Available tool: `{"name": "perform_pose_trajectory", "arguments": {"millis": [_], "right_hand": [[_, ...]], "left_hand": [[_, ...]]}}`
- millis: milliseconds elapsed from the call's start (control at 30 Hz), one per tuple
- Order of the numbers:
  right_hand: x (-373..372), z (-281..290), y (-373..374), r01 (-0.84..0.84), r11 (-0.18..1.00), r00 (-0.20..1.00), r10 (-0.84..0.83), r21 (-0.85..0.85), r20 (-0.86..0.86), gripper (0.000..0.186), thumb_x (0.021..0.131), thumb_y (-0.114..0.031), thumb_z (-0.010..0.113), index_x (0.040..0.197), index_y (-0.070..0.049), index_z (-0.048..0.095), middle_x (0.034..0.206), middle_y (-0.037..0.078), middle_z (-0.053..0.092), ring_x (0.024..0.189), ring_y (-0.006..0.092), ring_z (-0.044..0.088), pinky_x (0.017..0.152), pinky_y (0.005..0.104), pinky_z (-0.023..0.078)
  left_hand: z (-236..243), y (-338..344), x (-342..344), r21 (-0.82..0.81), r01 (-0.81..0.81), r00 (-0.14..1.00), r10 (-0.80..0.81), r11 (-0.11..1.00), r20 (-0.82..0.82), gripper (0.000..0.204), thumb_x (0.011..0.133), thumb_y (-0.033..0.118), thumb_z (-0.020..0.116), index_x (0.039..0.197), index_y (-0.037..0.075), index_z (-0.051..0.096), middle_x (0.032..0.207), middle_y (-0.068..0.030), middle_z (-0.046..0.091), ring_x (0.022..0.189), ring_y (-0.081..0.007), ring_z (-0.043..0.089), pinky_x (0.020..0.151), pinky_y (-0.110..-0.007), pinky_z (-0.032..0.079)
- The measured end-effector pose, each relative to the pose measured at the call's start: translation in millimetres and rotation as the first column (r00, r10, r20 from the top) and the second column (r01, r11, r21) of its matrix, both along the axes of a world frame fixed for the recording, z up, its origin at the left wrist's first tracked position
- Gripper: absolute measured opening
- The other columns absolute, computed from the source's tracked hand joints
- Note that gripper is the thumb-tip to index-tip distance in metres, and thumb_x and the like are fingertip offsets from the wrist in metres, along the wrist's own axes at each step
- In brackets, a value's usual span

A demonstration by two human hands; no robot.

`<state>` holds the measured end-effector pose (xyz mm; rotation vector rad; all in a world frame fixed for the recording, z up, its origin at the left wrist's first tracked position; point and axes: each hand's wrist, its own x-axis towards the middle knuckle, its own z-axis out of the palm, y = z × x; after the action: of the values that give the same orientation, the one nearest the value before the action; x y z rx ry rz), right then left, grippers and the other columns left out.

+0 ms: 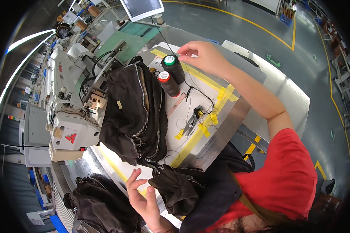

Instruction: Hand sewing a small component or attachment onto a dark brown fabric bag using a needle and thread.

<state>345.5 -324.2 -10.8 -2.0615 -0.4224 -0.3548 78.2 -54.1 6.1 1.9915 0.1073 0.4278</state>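
Several left fingers [133,177] spread; right fingers [191,46] parted beside green-topped spool [175,71].

A red short-sleeved shirt [284,171], dark apron-like garment [217,194] and brown strap [249,203] are worn; left hand [146,200] and right hand [203,56] are bare.

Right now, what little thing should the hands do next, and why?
Perhaps the right hand should close gently around the green-topped thread spool, because its fingertips look right beside the spool's top. The left hand is open and seems to hold nothing, so it could probably wait.
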Motion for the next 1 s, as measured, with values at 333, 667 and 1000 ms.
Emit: {"name": "perform_pose_trajectory", "arguments": {"millis": [333, 667, 1000], "right_hand": [[18.0, -7.8, -0.2, -0.139, 0.986, 0.973, 0.153, 0.092, -0.172, 0.017, 0.08, -0.014, 0.064, 0.093, -0.002, 0.064, 0.084, 0.004, 0.064, 0.076, 0.0104, 0.058, 0.07, 0.0251, 0.046], [-79.0, -11.1, 33.9, -0.408, 0.873, 0.832, 0.476, 0.265, -0.286, 0.025, 0.083, -0.018, 0.063, 0.103, -0.003, 0.057, 0.093, 0.004, 0.062, 0.079, 0.0079, 0.057, 0.066, 0.023, 0.045], [-107.8, -32.3, 69.3, -0.585, 0.671, 0.436, 0.734, 0.456, -0.52, 0.029, 0.087, -0.014, 0.057, 0.113, -0.001, 0.053, 0.103, 0.008, 0.061, 0.086, 0.0106, 0.059, 0.077, 0.0254, 0.047]], "left_hand": [[0.8, 10.9, 48.4, 0.437, -0.131, 0.983, 0.06, 0.89, 0.173, 0.018, 0.07, -0.001, 0.064, 0.086, 0.004, 0.055, 0.112, -0.0125, 0.056, 0.116, -0.0319, 0.046, 0.097, -0.042, 0.033], [-35.7, 70.3, 78.5, -0.031, -0.352, 0.936, 0.351, 0.936, -0.02, 0.065, 0.087, 0.03, 0.057, 0.137, 0.003, 0.026, 0.142, -0.0147, 0.026, 0.13, -0.0313, 0.027, 0.104, -0.041, 0.025], [-16.7, 46.9, 48.5, 0.196, -0.186, 0.975, 0.157, 0.963, 0.154, 0.041, 0.084, 0.021, 0.057, 0.118, -0.001, 0.048, 0.129, -0.0166, 0.045, 0.126, -0.0298, 0.036, 0.104, -0.04, 0.024]]}}
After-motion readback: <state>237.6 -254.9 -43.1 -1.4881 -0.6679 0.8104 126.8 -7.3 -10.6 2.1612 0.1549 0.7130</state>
